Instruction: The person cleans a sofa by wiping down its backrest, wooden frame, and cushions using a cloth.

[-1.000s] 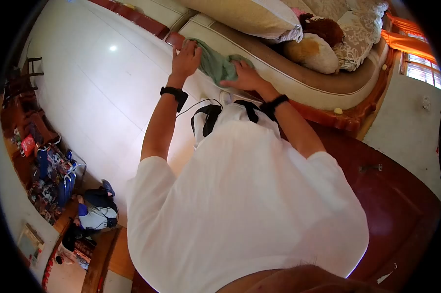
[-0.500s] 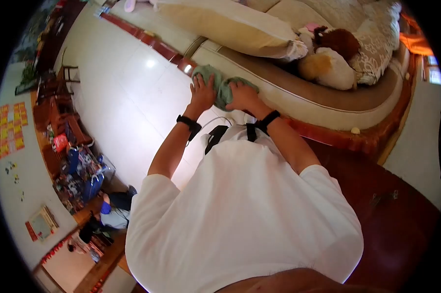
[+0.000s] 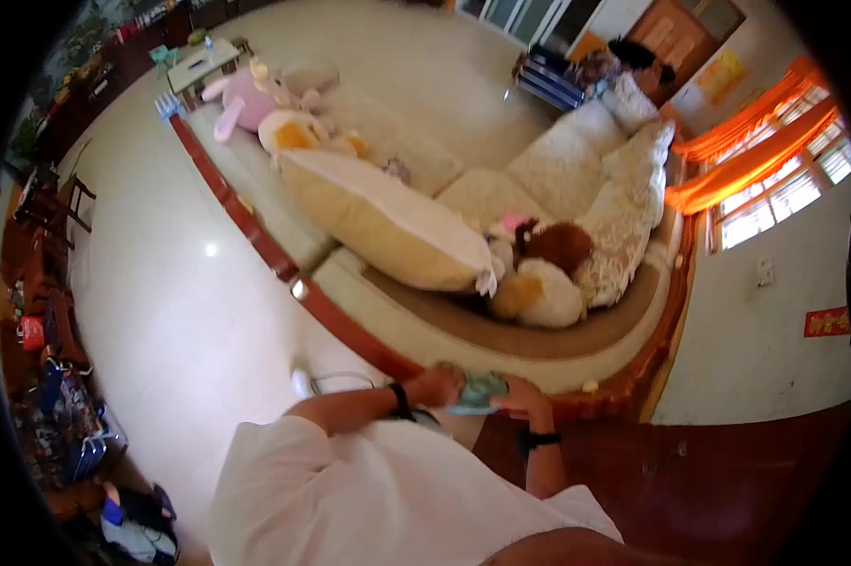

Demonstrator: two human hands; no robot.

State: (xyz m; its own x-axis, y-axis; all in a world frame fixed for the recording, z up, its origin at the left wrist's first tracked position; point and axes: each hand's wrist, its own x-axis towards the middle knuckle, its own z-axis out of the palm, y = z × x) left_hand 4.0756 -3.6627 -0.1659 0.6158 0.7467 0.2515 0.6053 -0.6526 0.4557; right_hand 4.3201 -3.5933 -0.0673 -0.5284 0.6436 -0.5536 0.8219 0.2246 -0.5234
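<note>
A green cloth (image 3: 480, 391) is bunched between my two hands, in front of the sofa's rounded corner. My left hand (image 3: 438, 385) grips the cloth's left side, its fingers partly blurred. On the other side my right hand (image 3: 525, 398) has its fingers closed on the cloth. Both wrists wear black bands. Just beyond my hands runs the reddish-brown wooden trim (image 3: 364, 346) of the beige sofa (image 3: 538, 363).
A long cushion (image 3: 388, 222) and plush toys (image 3: 543, 294) lie on the sofa. Dark red wood (image 3: 633, 472) is at my right. Pale floor tiles (image 3: 171, 311) stretch left; a person (image 3: 138, 528) is at lower left.
My view has swung up and right, showing more of the room. My hands were spread on the green cloth at the sofa's edge; now they hold it bunched, nearer the sofa's corner.
</note>
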